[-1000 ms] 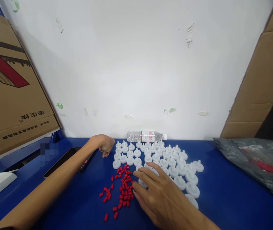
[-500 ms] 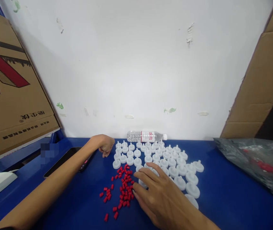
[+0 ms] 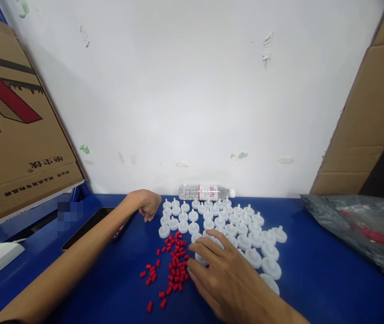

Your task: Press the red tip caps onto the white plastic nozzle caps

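My right hand [image 3: 221, 267] lies palm down with its fingers spread. It covers part of a group of white round plastic pieces with thin upright stems [image 3: 230, 228]. Just left of its thumb and fingertips is a loose heap of small red caps [image 3: 177, 265]. Farther back, my left hand [image 3: 149, 205] rests at the left edge of the white pieces, its fingers curled under in a loose fist. Nothing shows in that fist, though its inner side faces away from me. What lies beneath my right palm is hidden.
A clear plastic bottle [image 3: 205, 192] lies along the white wall [image 3: 192, 99] behind the pieces. Under my left forearm is a dark flat device [image 3: 87, 229]. A grey plastic bag with red contents [image 3: 357, 229] lies right. Cardboard [image 3: 20, 148] stands on both sides of the blue table [image 3: 316, 279].
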`<state>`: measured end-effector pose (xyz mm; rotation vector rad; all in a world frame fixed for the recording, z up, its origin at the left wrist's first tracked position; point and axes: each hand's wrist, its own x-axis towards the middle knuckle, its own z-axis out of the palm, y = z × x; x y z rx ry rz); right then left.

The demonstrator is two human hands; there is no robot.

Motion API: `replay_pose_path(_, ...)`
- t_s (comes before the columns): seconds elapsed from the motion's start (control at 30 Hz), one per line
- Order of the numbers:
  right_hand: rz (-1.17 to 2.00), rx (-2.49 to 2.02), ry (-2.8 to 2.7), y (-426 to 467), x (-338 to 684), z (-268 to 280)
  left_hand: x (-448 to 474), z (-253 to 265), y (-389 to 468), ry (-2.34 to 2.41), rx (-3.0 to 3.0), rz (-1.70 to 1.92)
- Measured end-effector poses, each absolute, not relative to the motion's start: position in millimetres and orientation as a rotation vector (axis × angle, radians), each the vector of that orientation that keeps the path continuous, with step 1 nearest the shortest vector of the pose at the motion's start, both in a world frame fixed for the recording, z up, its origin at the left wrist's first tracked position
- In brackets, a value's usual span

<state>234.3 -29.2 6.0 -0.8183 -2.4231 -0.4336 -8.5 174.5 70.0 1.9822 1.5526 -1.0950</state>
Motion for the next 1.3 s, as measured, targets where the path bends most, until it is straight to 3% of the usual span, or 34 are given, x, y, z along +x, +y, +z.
replay_pose_path(1.3,-0.369,-0.831,-2.463,-30.0,234.9,5.1,-14.3,62.4,180.5,1.554,1.984,-1.117)
